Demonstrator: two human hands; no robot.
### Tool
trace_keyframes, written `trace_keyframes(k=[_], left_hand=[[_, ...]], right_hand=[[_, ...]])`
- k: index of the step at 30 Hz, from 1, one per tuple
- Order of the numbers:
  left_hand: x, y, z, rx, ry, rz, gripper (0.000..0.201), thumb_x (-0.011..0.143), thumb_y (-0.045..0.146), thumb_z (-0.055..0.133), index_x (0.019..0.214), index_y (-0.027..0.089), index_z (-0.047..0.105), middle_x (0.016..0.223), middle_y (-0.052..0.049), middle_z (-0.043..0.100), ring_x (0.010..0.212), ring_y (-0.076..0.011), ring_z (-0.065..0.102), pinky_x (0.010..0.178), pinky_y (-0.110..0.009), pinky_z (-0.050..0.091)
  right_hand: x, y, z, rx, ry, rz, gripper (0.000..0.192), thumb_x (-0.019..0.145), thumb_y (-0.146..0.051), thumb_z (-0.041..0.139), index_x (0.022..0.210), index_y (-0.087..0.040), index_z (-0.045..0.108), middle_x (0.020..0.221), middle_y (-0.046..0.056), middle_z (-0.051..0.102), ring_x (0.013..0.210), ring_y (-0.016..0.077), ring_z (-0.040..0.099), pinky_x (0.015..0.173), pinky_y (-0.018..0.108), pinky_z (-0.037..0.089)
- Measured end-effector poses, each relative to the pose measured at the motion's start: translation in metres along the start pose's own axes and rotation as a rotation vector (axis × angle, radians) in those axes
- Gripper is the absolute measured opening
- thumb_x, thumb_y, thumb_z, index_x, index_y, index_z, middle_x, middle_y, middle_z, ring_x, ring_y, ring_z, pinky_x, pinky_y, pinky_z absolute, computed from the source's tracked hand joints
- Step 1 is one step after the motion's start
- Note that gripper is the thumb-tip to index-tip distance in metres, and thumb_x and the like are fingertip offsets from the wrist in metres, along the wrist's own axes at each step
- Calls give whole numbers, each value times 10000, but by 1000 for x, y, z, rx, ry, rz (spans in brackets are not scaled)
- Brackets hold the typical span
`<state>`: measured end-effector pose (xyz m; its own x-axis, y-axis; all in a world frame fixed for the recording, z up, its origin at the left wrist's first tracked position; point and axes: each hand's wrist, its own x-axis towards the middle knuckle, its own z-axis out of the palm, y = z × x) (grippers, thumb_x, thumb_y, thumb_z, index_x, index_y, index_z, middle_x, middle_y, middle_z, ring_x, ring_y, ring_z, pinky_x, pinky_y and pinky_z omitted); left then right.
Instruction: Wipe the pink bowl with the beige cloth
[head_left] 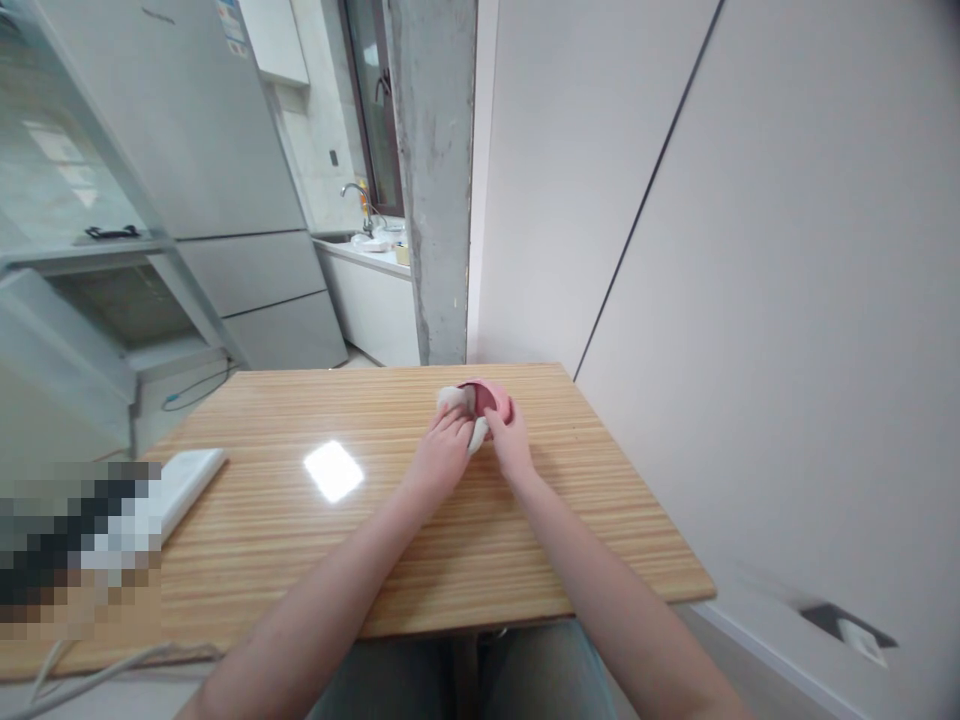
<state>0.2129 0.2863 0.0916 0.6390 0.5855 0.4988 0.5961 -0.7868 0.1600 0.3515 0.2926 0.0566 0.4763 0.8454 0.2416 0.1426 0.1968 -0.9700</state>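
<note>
- Pink, rounded and hollow, a bowl (495, 395) is held above the far part of the worktop (300, 560), right of its middle, tilted so that its opening faces left and towards the person; whether it touches the surface I cannot tell.
- White cloth (451, 397), soft and crumpled, lies at the bowl's opening, one part beyond the left fingers and another hanging between the two hands.
- Left hand (444, 450): closed over the cloth, fingers bent and pressed together near the bowl's opening.
- Right hand (512, 442): gripping the bowl from its right side, thumb at the near rim, the other fingers partly hidden around the outside.
- Striped wood grain covers the worktop, and a bright patch of reflected light shines left of the hands.
- Flat and white, an object (199, 465) lies near the worktop's left edge, partly lost in a pixelated area; pale cables (142, 655) run across the near left corner.
- Grey concrete makes the pillar (439, 200) beyond the far edge, with a tap (356, 190) and a silvery fridge (195, 130) to its left.
</note>
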Motion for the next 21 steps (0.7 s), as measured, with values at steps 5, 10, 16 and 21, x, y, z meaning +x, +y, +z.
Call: trace_keyframes(k=[5,10,16,21], left_hand=[[-1,3,10,-27,-14,6,251,786,154,483,1018,146,577,1041,-129,658,1056,-256,585,1050,-448,380],[-4,-10,12,-15,17,26,276,791,136,469,1043,158,579,1063,-112,657,1022,-230,595,1027,-424,386],[-4,-24,3,-63,-61,168,269,816,109,453,1034,169,598,1025,-82,677,986,-202,609,993,-379,409],[-3,-19,7,-105,-78,247,243,893,178,414,1000,165,632,937,-65,680,923,-190,609,1014,-396,381]], right_hand=[[-15,-16,8,34,97,-17,562,746,-456,592,1211,-172,452,1207,109,589,1132,223,552,1011,354,405],[-23,-23,13,85,56,-30,548,723,-427,632,1169,-177,436,1187,109,590,1107,210,562,1003,340,413],[-13,-24,4,-8,-13,-12,559,660,-378,688,1144,-177,494,1144,94,623,1063,220,585,963,351,439],[13,-21,-18,-77,-205,42,394,644,-332,676,1005,-180,636,1047,73,681,1000,238,616,935,398,452]])
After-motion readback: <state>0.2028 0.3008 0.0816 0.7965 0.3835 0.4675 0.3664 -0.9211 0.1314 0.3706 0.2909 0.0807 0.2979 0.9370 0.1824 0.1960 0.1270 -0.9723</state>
